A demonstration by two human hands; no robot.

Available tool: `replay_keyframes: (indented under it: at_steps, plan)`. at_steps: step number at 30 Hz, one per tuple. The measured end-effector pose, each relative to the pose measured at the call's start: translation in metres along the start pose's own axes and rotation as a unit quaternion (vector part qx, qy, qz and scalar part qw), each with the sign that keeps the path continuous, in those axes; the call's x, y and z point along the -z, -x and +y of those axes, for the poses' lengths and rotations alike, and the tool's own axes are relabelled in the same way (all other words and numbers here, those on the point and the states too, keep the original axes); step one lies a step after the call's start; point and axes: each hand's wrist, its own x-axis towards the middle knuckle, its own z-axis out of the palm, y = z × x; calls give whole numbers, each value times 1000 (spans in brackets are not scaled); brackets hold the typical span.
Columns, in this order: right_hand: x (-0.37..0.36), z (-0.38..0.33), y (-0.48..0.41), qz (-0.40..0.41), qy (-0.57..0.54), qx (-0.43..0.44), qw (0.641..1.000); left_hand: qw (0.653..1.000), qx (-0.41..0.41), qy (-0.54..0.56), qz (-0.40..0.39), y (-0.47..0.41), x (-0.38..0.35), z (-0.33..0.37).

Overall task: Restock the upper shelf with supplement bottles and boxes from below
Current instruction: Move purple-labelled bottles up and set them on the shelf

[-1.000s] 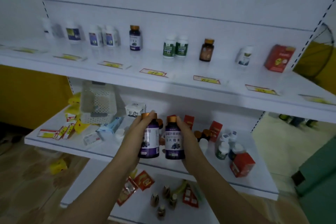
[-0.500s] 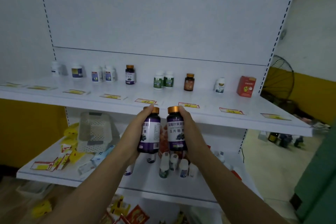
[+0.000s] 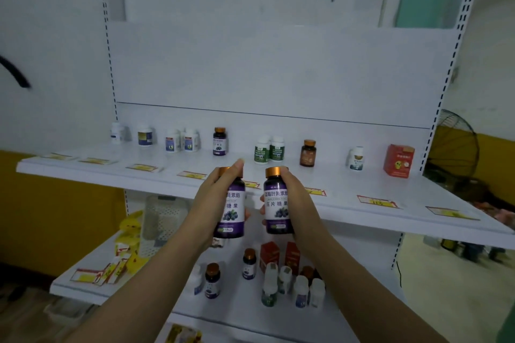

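Note:
My left hand (image 3: 216, 198) grips a purple-labelled bottle with a gold cap (image 3: 232, 210), held upright. My right hand (image 3: 296, 203) grips a matching purple bottle (image 3: 276, 203) beside it. Both bottles hang in front of the front edge of the upper shelf (image 3: 334, 205), a small gap between them. A third purple bottle of the same kind (image 3: 220, 141) stands at the back of that shelf. The lower shelf (image 3: 239, 303) under my arms carries several small bottles and two red boxes (image 3: 280, 256).
Along the back of the upper shelf stand white bottles (image 3: 182, 140), two green-labelled bottles (image 3: 269, 149), a brown bottle (image 3: 308, 153), a white bottle (image 3: 356, 159) and a red box (image 3: 399, 160). Price tags line its edge. A white basket (image 3: 164, 220) stands lower left, a fan (image 3: 452, 147) at right.
Both hands have lifted the two purple bottles from the lower shelf up to the upper shelf's front edge and drawn them slightly apart. My view has tilted upward.

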Motion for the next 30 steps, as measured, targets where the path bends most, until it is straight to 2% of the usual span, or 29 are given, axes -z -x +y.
replay_keyframes:
  at_steps: [5, 10, 17, 21, 30]
  plan:
    - [-34, -9, -11, -51, 14, 52, 997, 999, -14, -18, 36, -2, 26, 23]
    - [-89, -17, -30, -134, 22, 60, 989, 994, -42, -41, 94, 0, 78, 54]
    - [-173, -17, -54, -169, 8, 79, 982, 984, -83, -104, 122, -15, 154, 91]
    - [-211, -13, -76, -132, 39, 103, 985, 981, -111, -115, 106, -47, 186, 105]
    - [-235, -21, -125, 58, 110, 129, 984, 978, -99, -181, -36, -149, 208, 111]
